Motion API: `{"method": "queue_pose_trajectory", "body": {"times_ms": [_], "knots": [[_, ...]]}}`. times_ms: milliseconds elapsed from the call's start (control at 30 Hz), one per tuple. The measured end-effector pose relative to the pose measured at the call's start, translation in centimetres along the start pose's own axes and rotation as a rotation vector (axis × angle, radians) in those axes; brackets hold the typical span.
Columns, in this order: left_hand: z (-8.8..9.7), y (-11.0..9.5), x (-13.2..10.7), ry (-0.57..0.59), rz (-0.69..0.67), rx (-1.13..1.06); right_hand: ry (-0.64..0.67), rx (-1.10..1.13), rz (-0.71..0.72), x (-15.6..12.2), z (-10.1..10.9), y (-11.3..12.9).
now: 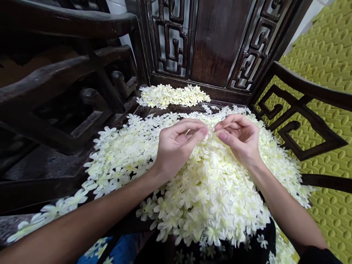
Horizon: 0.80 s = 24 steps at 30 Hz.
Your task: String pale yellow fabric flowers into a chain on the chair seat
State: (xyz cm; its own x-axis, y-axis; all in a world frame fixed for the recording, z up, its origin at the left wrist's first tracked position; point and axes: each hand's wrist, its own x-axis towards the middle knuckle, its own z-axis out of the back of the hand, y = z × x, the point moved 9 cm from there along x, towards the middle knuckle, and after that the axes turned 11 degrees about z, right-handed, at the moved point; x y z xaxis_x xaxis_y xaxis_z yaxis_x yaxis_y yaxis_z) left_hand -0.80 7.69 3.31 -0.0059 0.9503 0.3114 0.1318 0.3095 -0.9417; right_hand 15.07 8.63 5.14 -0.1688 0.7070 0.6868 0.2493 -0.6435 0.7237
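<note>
left hand pinched a flower, probably steadying it | right hand was just beside, couldn't tell if grip closed | pile sat below, handy I guess

Home interior, apparently: a carved dark-wood chair back is standing before pale tiles, its openwork armrest is curving at one side, and embossed yellow-green matting is lying beyond
</note>
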Motion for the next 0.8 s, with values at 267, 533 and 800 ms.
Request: {"method": "queue_pose_trajectory", "body": {"times_ms": [267, 533, 800], "knots": [[0.01, -0.04, -0.06, -0.005, -0.002, 0.024, -0.044, -0.015, -0.021, -0.02, 0.35, -0.08], [0.01, -0.05, -0.08, -0.007, 0.005, 0.023, -0.042, -0.032, -0.031, 0.01, 0.43, -0.19], [0.05, -0.01, -0.10, -0.010, 0.004, 0.018, -0.071, -0.028, -0.063, -0.17, 0.65, -0.66]]}}
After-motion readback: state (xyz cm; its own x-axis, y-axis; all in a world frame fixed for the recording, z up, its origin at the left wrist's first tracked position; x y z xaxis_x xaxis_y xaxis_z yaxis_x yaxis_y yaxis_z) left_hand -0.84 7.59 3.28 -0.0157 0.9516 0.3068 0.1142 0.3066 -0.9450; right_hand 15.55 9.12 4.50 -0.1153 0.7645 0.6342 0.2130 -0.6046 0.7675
